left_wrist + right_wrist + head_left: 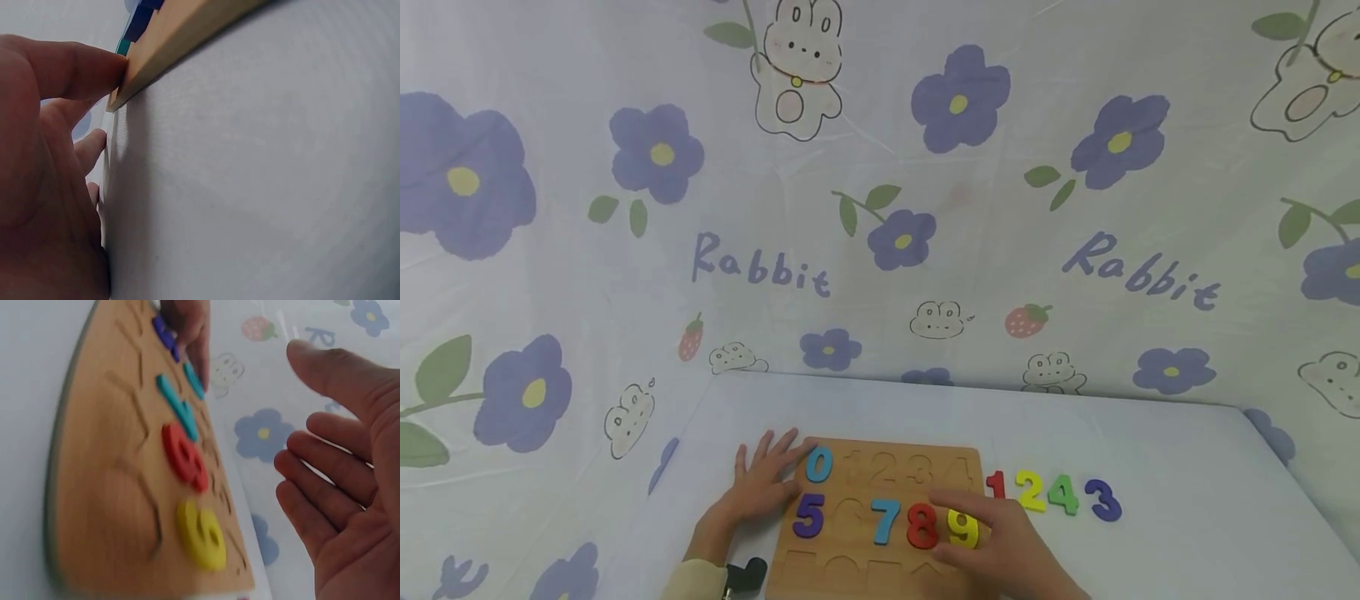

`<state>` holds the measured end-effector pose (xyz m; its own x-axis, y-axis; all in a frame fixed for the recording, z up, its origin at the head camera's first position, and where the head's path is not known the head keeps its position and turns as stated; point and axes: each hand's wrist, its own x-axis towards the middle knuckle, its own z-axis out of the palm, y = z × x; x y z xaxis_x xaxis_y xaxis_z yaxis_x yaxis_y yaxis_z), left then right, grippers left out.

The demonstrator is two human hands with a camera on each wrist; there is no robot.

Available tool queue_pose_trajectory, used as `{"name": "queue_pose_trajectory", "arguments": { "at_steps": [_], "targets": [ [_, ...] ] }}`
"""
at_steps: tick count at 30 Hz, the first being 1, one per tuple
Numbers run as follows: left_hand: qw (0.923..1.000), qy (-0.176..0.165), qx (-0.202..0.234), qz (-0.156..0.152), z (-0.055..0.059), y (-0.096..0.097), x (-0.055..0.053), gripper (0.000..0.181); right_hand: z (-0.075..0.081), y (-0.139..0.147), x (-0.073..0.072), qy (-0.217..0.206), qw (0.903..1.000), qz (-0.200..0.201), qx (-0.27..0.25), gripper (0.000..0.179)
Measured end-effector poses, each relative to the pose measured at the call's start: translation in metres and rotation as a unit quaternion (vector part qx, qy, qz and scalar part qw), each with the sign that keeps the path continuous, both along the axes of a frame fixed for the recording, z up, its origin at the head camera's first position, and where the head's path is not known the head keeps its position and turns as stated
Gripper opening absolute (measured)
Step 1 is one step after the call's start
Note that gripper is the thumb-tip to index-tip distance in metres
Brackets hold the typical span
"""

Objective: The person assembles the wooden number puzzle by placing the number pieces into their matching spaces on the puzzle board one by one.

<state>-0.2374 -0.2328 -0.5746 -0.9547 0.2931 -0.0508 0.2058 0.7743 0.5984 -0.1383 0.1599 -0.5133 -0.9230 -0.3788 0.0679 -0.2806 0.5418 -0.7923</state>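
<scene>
the left hand (763, 483) lies spread against the board (842, 546) by its far-left corner. the right hand (1006, 546), empty, fingers parted, hovers near the right edge, by red 8 (922, 528) and yellow 9 (962, 528). past it lie red 1 (996, 485), yellow 2 (1030, 492), green 4 (1063, 496), purple 3 (1103, 501). fitting them in seems underway; next likely needs a pinch.

On the table (1195, 500), before the cloth (1000, 183), lies the board (835, 546), with the 0 (811, 467) near its back left corner, the 5 (808, 518), 7 (884, 520), 8 (922, 524) and 9 (967, 533) one row nearer, and (off its right side) the 1 (998, 485), 2 (1032, 493), 4 (1064, 497) and 3 (1105, 502).
</scene>
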Motion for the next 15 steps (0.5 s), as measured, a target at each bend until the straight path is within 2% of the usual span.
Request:
{"name": "queue_pose_trajectory", "arguments": {
  "at_steps": [6, 12, 15],
  "targets": [
    [0.9999, 0.007, 0.015, 0.000, -0.002, 0.000, -0.001, 0.075, 0.000, 0.035, 0.009, -0.017, 0.9994, 0.006, 0.029, 0.060],
    [0.9993, 0.026, 0.027, -0.004, -0.016, -0.002, -0.003, 0.076, -0.002, 0.074, 0.018, -0.057, 0.9960, 0.000, 0.069, 0.065],
    [0.9994, 0.018, 0.030, -0.002, -0.008, -0.001, -0.001, 0.076, -0.004, 0.090, 0.022, -0.084, 0.9925, -0.020, 0.087, 0.068]
  ]
}}
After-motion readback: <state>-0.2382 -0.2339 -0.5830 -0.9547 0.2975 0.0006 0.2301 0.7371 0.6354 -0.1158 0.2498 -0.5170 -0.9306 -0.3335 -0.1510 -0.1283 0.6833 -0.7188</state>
